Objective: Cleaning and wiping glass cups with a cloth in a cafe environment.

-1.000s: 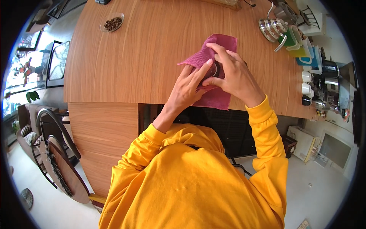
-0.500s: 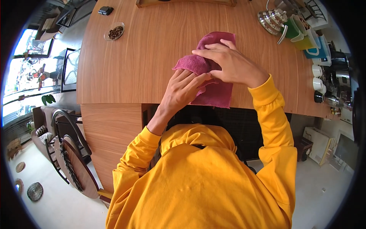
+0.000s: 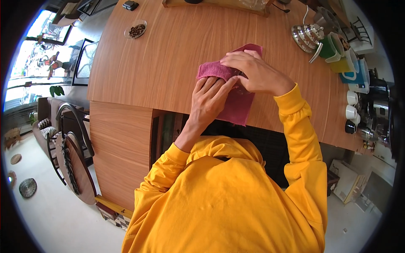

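A pink woven cloth (image 3: pixel 236 110) lies near the front edge of the wooden table, its left part folded over. My left hand (image 3: pixel 207 96) has its fingertips tucked under that fold, with the thumb pressing the cloth from the right. Curved over the cloth's upper right part, my right hand (image 3: pixel 257 72) grips it between fingers and thumb. Both thumbs nearly meet at the middle. Something shiny and clear shows just below the right thumb, but most of it is hidden, so I cannot make out what it is.
A glass dish of coffee beans (image 3: pixel 136 30) and a small black box (image 3: pixel 130 5) sit at the far left. At the far right stand a silver kettle (image 3: pixel 307 38), coloured plastic containers (image 3: pixel 346 63) and white cups (image 3: pixel 352 105). A wooden tray (image 3: pixel 219 7) lies along the back.
The view has shifted and turned a little. My right hand has drawn closer to my left over the cloth, and the folded part is now wrapped more tightly over the left fingers.
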The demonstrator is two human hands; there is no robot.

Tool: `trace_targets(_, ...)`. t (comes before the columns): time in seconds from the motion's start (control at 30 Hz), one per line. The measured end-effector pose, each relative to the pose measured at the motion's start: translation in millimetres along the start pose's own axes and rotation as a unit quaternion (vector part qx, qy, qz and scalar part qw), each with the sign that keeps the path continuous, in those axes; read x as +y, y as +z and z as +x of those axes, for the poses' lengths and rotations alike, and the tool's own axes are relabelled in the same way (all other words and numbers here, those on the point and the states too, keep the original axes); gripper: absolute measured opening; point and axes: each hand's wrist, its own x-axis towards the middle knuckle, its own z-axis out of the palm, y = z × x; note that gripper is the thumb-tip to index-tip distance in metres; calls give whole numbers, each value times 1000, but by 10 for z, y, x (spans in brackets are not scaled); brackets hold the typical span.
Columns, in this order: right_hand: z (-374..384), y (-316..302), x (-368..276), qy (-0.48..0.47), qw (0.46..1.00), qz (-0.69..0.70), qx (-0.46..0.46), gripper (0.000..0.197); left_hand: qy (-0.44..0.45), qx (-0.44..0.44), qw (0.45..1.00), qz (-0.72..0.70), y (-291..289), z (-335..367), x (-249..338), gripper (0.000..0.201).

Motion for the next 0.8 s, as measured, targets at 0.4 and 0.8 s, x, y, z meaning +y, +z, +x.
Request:
trace_targets(0.4,36,35,17,-34,995,37,86,18,-145,122,981,-36,179,-49,155,43)
trace_targets(0.8,13,70,-294,-57,992,51,103,48,-262,61,957,-111,49,-368,-22,92)
